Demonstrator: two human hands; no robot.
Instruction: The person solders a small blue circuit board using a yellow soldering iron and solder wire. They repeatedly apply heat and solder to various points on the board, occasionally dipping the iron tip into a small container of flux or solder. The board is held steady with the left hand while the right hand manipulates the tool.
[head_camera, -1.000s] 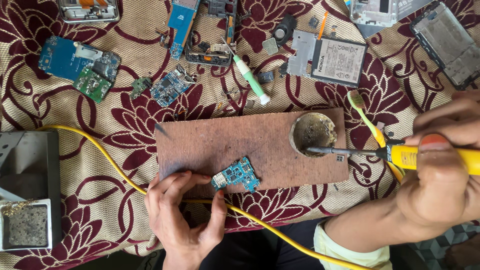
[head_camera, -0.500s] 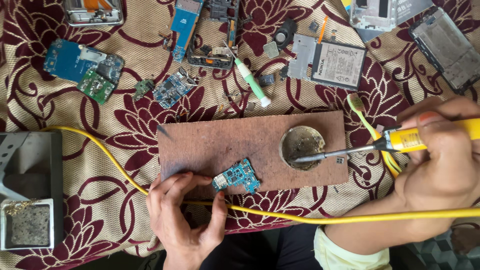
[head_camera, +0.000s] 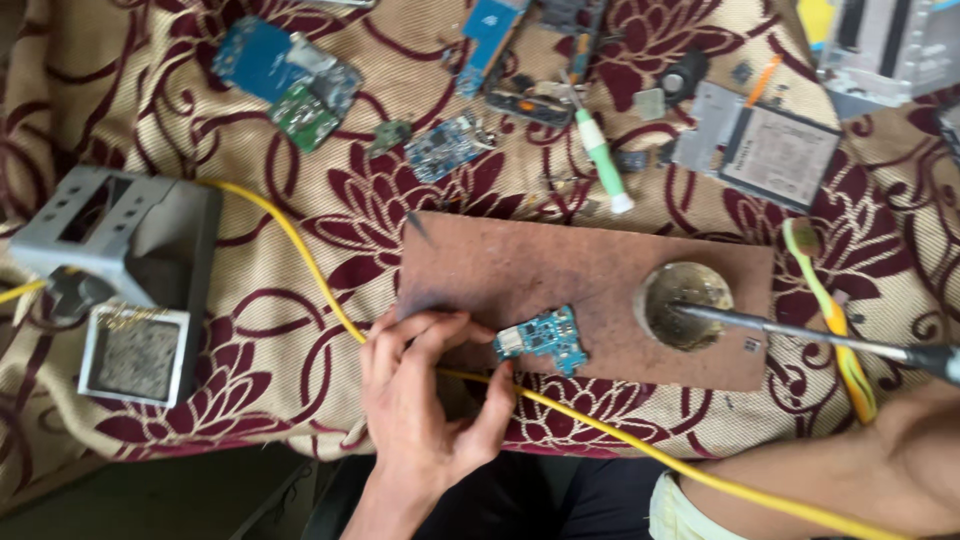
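My left hand (head_camera: 420, 400) pinches a small blue circuit board (head_camera: 545, 340) by its left end and presses it onto a brown wooden board (head_camera: 560, 270). A round tin of flux (head_camera: 685, 300) sits on the board's right part. The metal tip of a soldering iron (head_camera: 800, 335) rests inside the tin. Its handle runs off the right edge, where only the heel and wrist of my right hand (head_camera: 915, 450) show. The fingers are out of frame. The iron's yellow cable (head_camera: 300, 250) runs under my left hand.
A grey metal iron stand (head_camera: 130, 235) with a sponge tray (head_camera: 135, 355) stands at the left. A yellow-green toothbrush (head_camera: 835, 310) lies right of the board. Phone circuit boards (head_camera: 300, 85), a green-white tool (head_camera: 600, 155) and a metal phone frame (head_camera: 770, 145) are scattered on the patterned cloth behind.
The view has shifted left, so my right hand has slid mostly out of frame. The iron's tip has gone into the tin. My left hand still holds the blue circuit board.
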